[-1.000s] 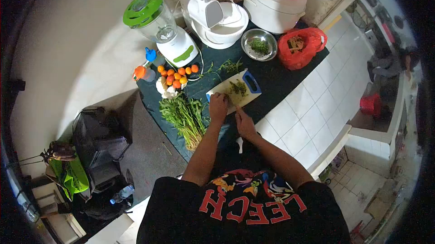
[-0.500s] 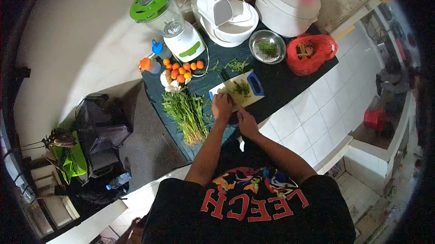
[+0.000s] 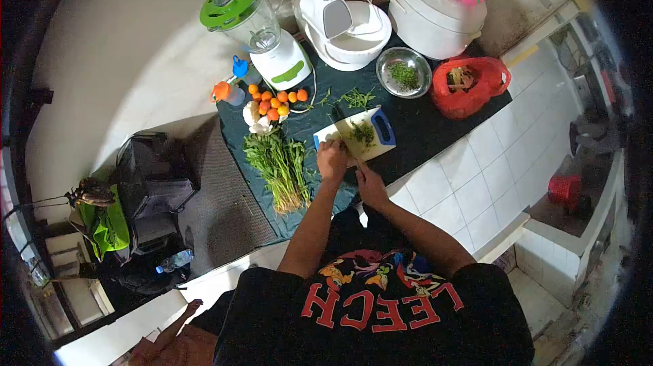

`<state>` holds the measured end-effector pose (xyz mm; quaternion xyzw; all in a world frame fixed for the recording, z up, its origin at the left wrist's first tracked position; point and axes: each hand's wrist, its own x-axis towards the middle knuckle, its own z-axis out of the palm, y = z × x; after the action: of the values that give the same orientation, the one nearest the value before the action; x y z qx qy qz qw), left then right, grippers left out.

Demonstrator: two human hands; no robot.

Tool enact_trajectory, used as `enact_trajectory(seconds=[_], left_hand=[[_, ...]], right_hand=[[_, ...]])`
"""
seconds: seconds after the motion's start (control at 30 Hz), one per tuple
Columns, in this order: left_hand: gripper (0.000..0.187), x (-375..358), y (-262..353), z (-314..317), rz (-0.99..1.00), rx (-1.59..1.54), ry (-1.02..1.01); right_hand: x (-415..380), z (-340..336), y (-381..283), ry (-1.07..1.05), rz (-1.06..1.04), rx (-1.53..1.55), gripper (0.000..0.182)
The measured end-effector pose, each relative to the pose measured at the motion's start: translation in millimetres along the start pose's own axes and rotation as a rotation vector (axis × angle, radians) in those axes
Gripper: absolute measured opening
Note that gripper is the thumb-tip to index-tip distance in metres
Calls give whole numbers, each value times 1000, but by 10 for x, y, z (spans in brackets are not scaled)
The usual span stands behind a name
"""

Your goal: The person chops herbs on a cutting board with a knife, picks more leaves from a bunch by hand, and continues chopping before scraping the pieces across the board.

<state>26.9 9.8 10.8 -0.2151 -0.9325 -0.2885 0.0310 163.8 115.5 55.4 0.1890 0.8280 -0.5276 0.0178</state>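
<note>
A white cutting board (image 3: 371, 151) with blue ends lies on the dark table cover, and chopped greens (image 3: 362, 133) are heaped on it. My left hand (image 3: 332, 160) rests on the board's near left part, fingers bent and pressed down beside the greens; what is under them is too small to make out. My right hand (image 3: 370, 185) is closed round a knife handle at the board's near edge. Loose green leaves (image 3: 358, 98) lie just beyond the board. A bundle of leafy greens (image 3: 277, 167) with pale roots is left of my hands.
Behind stand a blender (image 3: 280, 61), a mixer (image 3: 325, 12) with a white bowl, and a white lidded container (image 3: 435, 15). Nearby are tomatoes (image 3: 273, 113), a metal bowl of greens (image 3: 404, 75) and a red bag (image 3: 464, 99). Another person's arm (image 3: 178, 324) shows at the lower left.
The view has shifted slightly. The other person's arm and shoulder show more at the lower left. Both my hands remain at nearly the same place on the board.
</note>
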Motion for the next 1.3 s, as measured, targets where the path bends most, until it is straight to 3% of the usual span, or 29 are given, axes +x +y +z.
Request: enact_trajectory(seconds=[0.5, 0.6, 0.67, 0.9, 1.0, 1.1, 1.17, 1.23, 1.3], left_hand=[[18, -58, 155, -23, -100, 99, 26], [17, -73, 141, 39, -123, 89, 12], [18, -80, 191, 41, -138, 108, 28], [20, -51, 301, -24, -200, 113, 0], [21, -93, 222, -96, -273, -95, -83], [24, -36, -28, -85, -288, -255, 10], [24, 93, -72, -183, -345, -275, 53], [24, 283, -95, -241, -305, -241, 87], [24, 513, 40, -385, -139, -53, 90]], right_hand=[[4, -44, 140, -50, -14, 18, 46], [158, -21, 185, 7, -146, -8, 46], [233, -26, 171, -62, -44, -69, 47], [3, -264, 187, -75, -62, -1, 46], [-117, -439, 223, -65, -51, -51, 46], [-153, -661, 264, -114, -103, -48, 46], [-144, -725, 354, -76, -219, -160, 47], [-138, -865, 200, -125, -188, -313, 45], [-103, -896, 131, -176, -151, -465, 44]])
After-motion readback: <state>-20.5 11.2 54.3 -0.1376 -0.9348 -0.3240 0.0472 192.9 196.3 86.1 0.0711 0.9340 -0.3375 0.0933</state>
